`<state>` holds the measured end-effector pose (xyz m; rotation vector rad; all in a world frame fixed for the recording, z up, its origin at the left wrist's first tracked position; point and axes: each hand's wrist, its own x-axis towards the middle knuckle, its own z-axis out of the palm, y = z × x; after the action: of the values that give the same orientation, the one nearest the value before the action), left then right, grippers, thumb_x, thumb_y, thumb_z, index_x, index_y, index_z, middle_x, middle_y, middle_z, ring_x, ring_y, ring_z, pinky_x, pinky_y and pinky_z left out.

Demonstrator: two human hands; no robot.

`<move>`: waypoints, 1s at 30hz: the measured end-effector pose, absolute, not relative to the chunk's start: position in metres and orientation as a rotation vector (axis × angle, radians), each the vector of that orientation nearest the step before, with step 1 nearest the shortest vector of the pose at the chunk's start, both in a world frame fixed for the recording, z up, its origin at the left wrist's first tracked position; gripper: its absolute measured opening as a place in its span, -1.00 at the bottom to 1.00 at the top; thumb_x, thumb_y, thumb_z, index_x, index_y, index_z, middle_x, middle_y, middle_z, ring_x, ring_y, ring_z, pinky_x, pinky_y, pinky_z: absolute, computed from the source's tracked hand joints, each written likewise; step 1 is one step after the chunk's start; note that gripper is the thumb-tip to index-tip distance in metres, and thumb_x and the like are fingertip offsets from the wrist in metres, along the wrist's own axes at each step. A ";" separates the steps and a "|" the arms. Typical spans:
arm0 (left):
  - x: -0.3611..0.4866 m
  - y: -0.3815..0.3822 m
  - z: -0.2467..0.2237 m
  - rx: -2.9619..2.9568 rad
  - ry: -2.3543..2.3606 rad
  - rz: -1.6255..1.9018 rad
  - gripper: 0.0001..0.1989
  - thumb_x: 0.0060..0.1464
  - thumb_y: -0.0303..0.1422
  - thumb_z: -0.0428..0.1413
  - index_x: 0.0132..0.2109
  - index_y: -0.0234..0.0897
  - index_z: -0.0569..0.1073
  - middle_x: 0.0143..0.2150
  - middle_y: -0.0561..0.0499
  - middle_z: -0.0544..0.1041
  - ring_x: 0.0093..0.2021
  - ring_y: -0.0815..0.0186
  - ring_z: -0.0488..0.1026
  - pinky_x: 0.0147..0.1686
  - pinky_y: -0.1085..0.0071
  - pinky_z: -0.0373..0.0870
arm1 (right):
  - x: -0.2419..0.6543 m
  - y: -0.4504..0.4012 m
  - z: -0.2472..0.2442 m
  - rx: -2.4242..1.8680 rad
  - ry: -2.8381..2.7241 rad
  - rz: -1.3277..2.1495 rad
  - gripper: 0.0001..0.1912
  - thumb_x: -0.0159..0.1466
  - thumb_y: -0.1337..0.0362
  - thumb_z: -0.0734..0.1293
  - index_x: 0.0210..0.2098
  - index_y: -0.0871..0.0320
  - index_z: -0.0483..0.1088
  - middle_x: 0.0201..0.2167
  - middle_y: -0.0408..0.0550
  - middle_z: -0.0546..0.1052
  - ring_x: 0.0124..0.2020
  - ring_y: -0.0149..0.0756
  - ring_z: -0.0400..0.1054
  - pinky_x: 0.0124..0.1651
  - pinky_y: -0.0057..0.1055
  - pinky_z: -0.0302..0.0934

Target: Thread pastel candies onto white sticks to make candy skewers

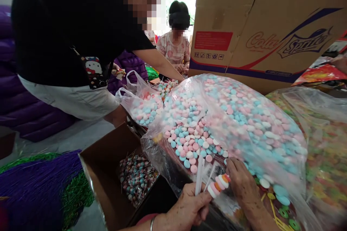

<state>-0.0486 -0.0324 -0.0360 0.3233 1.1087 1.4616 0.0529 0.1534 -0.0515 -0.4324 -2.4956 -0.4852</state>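
My left hand (pixel 193 202) is closed around a candy skewer (pixel 218 184), a thin stick threaded with white, pink and orange sweets. A clear white plastic piece (pixel 200 175) also stands up from the same grip. Just beside the skewer, my right hand (pixel 241 184) reaches to the edge of the candy pile with its fingers bent and together; what lies under the fingertips is hidden. Loose pink, white and blue round candies (pixel 193 140) spill from a large clear bag (pixel 271 126). Green rings (pixel 283 212) and yellow sticks (pixel 279 220) lie right of my right wrist.
An open cardboard box (pixel 105 173) holds wrapped candy skewers (pixel 138 178) at left. A big carton (pixel 260 29) stands behind the bag. A person in black (pixel 73 25) leans across the table; another person (pixel 175 48) sits beyond. Purple and green strands (pixel 40 187) lie lower left.
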 end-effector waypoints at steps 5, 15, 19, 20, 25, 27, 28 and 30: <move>-0.052 -0.034 -0.034 0.341 1.162 1.445 -0.52 -0.07 0.07 0.22 -0.47 -0.27 0.33 -0.73 0.19 0.23 -0.76 0.55 -0.04 -0.74 0.51 -0.17 | 0.050 0.148 -0.045 -0.512 -2.616 -0.356 -0.77 0.24 0.48 0.16 -0.25 0.17 0.41 -0.26 0.11 0.52 -0.25 -0.09 0.36 -0.21 -0.25 0.29; -0.076 -0.045 -0.036 0.672 1.604 1.357 -0.58 0.11 -0.07 0.11 -0.55 -0.28 0.33 -0.64 0.13 0.25 -0.64 0.48 0.04 -0.64 0.49 -0.11 | 0.045 0.140 -0.023 -1.019 -1.665 1.494 -0.80 0.06 0.21 0.39 -0.33 0.14 0.44 -0.45 -0.16 0.54 -0.46 -0.33 0.41 -0.37 -0.37 0.34; -0.077 -0.041 -0.030 0.778 1.702 1.319 -0.60 0.13 -0.13 0.08 -0.57 -0.26 0.32 -0.66 0.13 0.25 -0.64 0.44 0.07 -0.63 0.47 -0.06 | 0.043 0.127 -0.012 -0.969 -1.265 1.864 -0.76 -0.06 0.24 0.49 -0.42 0.15 0.43 -0.44 -0.16 0.56 -0.45 -0.37 0.45 -0.34 -0.37 0.41; -0.077 -0.041 -0.029 0.778 1.718 1.315 -0.60 0.13 -0.14 0.07 -0.58 -0.26 0.32 -0.66 0.14 0.24 -0.64 0.44 0.07 -0.63 0.47 -0.05 | 0.043 0.124 -0.010 -0.960 -1.236 1.891 -0.76 -0.07 0.24 0.50 -0.43 0.15 0.43 -0.45 -0.16 0.56 -0.44 -0.38 0.45 -0.34 -0.38 0.42; -0.078 -0.040 -0.028 0.784 1.750 1.287 -0.62 0.13 -0.15 0.05 -0.56 -0.25 0.31 -0.66 0.16 0.22 -0.64 0.44 0.07 -0.62 0.48 -0.04 | 0.041 0.111 -0.008 -0.934 -1.175 1.908 -0.75 -0.09 0.25 0.52 -0.43 0.16 0.47 -0.46 -0.20 0.54 -0.45 -0.42 0.43 -0.37 -0.43 0.40; -0.078 -0.041 -0.030 0.792 1.747 1.281 -0.63 0.14 -0.15 0.05 -0.55 -0.25 0.32 -0.66 0.16 0.22 -0.64 0.44 0.07 -0.62 0.48 -0.04 | 0.040 0.108 -0.009 -0.937 -1.177 1.884 -0.76 -0.09 0.25 0.52 -0.43 0.16 0.49 -0.46 -0.21 0.54 -0.46 -0.43 0.42 -0.38 -0.45 0.38; -0.078 -0.042 -0.031 0.794 1.744 1.282 -0.63 0.14 -0.15 0.05 -0.55 -0.25 0.32 -0.66 0.16 0.22 -0.63 0.44 0.07 -0.62 0.48 -0.04 | 0.040 0.107 -0.009 -0.942 -1.185 1.867 -0.76 -0.09 0.25 0.52 -0.42 0.15 0.49 -0.47 -0.21 0.55 -0.46 -0.44 0.41 -0.38 -0.47 0.37; -0.078 -0.042 -0.032 0.797 1.740 1.288 -0.63 0.14 -0.16 0.05 -0.55 -0.25 0.32 -0.66 0.16 0.22 -0.63 0.45 0.07 -0.62 0.48 -0.04 | 0.040 0.105 -0.011 -0.954 -1.197 1.834 -0.77 -0.07 0.25 0.51 -0.41 0.15 0.50 -0.47 -0.21 0.55 -0.46 -0.45 0.41 -0.37 -0.49 0.35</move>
<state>-0.0781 -0.0424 -0.0320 0.7971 1.7403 1.2881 0.0396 0.1053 -0.0109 -0.9544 -1.1967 1.8337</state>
